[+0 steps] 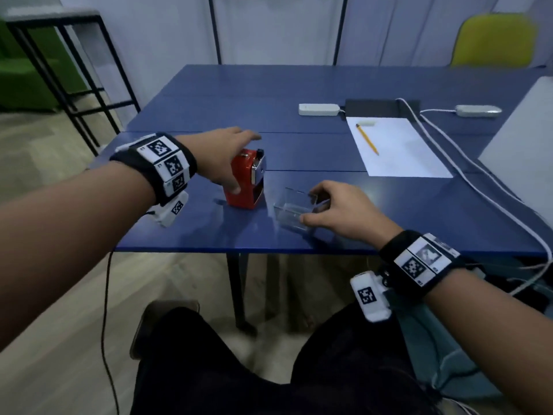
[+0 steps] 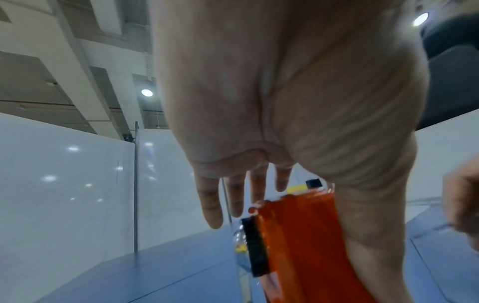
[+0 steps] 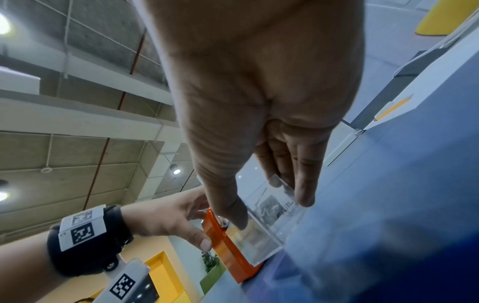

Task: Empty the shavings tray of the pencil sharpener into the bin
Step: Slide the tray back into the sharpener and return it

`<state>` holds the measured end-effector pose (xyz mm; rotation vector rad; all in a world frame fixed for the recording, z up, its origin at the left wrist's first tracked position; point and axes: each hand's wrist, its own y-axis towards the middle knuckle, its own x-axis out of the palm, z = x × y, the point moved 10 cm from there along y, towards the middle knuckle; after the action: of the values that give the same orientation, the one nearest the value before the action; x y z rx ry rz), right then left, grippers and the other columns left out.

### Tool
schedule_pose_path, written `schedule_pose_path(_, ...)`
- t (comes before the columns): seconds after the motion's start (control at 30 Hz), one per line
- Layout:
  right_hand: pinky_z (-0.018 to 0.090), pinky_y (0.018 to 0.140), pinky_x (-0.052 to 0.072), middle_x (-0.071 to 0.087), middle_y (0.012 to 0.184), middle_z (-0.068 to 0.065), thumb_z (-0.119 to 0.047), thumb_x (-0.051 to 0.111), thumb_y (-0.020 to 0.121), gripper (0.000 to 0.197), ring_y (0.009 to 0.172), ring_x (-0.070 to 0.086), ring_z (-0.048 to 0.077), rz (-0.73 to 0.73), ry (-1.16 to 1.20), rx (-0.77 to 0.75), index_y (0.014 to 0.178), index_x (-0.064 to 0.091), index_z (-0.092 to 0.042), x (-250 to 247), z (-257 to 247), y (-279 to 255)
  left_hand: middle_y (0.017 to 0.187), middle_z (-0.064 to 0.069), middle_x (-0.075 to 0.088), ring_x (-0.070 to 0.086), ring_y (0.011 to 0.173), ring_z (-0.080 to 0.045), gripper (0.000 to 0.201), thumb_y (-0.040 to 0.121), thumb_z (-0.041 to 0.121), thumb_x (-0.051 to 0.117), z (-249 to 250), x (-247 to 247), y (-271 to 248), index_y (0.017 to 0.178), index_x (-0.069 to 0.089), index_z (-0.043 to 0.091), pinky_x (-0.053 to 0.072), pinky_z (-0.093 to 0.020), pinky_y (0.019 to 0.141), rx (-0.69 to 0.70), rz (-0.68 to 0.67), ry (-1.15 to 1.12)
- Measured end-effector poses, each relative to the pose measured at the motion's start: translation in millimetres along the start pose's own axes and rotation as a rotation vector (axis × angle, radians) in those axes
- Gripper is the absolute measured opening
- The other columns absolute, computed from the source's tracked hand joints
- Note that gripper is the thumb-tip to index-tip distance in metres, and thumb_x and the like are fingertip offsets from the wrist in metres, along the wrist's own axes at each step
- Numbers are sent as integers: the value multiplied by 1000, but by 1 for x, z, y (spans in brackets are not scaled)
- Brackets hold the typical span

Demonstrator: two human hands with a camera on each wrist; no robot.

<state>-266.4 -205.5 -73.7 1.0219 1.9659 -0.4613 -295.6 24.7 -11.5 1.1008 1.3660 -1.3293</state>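
Right hand (image 1: 344, 211) pinches clear tray (image 1: 294, 209) beside sharpener (image 1: 245, 178) on blue table (image 1: 299, 85), left hand (image 1: 221, 157) open

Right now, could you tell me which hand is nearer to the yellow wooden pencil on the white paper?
Right. The right hand, holding the clear plastic tray, is this side of the pencil; the left hand touches the red sharpener, farther left.
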Motion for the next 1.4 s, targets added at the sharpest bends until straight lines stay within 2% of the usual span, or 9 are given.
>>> schedule_pose_path(0.07, 27, 83, 52, 75, 111, -2, -46, 90, 79, 62, 101, 71, 17, 15, -17, 2, 128, 70, -15, 3, -3, 18, 159, -6, 46, 51, 140, -33, 131, 60, 42, 99, 1, 7, 15, 165, 23, 27, 48, -53, 112, -6, -52, 37)
schedule_pose_path(0.13, 26, 82, 49, 75, 110, -1, -47, 90, 79, 66, 99, 69, 17, 16, -9, 6, 132, 69, -14, 8, -4, 33, 147, -4, 58, 59, 130, -32, 123, 55, 41, 100, 4, 12, 25, 159, 35, 29, 52, -50, 107, 3, -85, 41)
schedule_pose_path(0.23, 24, 80, 47, 74, 109, 0, -47, 90, 78, 67, 100, 70, 18, -2, -15, 12, 132, 70, -13, 16, -5, 49, 121, 3, 69, 66, 107, -26, 99, 49, 40, 102, 7, 15, 32, 135, 55, 30, 57, -46, 95, 20, -104, 25)
schedule_pose_path(0.3, 25, 80, 50, 75, 110, 1, -47, 90, 76, 67, 100, 69, 19, 9, -17, 21, 131, 72, -13, 18, -4, 56, 109, 7, 71, 67, 97, -21, 84, 48, 40, 103, 6, 15, 34, 120, 59, 31, 59, -42, 86, 24, -108, 2)
schedule_pose_path(0.4, 26, 82, 52, 76, 109, 1, -47, 90, 74, 65, 100, 70, 19, 35, -2, 29, 127, 73, -13, 19, -6, 58, 99, 14, 69, 69, 93, -18, 76, 49, 38, 102, 9, 14, 33, 112, 59, 33, 55, -35, 78, 43, -96, -33)
schedule_pose_path(0.73, 32, 86, 59, 75, 106, -1, -49, 93, 72, 65, 97, 70, 18, 38, 18, -8, 123, 73, -14, 16, -12, 48, 97, 17, 68, 68, 92, -16, 77, 49, 40, 103, 25, 14, 36, 112, 59, 36, 55, -35, 79, 75, -97, -56)
schedule_pose_path(0.93, 29, 85, 57, 78, 103, -2, -52, 93, 72, 67, 97, 72, 17, 14, -1, -27, 125, 75, -14, 16, -15, 51, 98, 17, 67, 67, 92, -17, 78, 51, 40, 102, 27, 15, 39, 115, 59, 34, 53, -34, 77, 89, -96, -56)
schedule_pose_path(1.1, 25, 84, 54, 77, 102, -3, -52, 93, 74, 68, 94, 72, 16, -6, -11, -46, 127, 75, -14, 16, -14, 53, 103, 13, 71, 69, 93, -17, 82, 47, 44, 102, 25, 15, 40, 117, 60, 35, 60, -39, 82, 96, -85, -60)
schedule_pose_path(1.4, 25, 84, 53, 75, 101, -4, -48, 92, 77, 68, 97, 72, 17, -46, -28, -72, 134, 75, -14, 21, -25, 61, 107, 12, 69, 67, 96, -20, 86, 51, 42, 102, 32, 17, 37, 125, 59, 34, 50, -32, 77, 131, -75, -81)
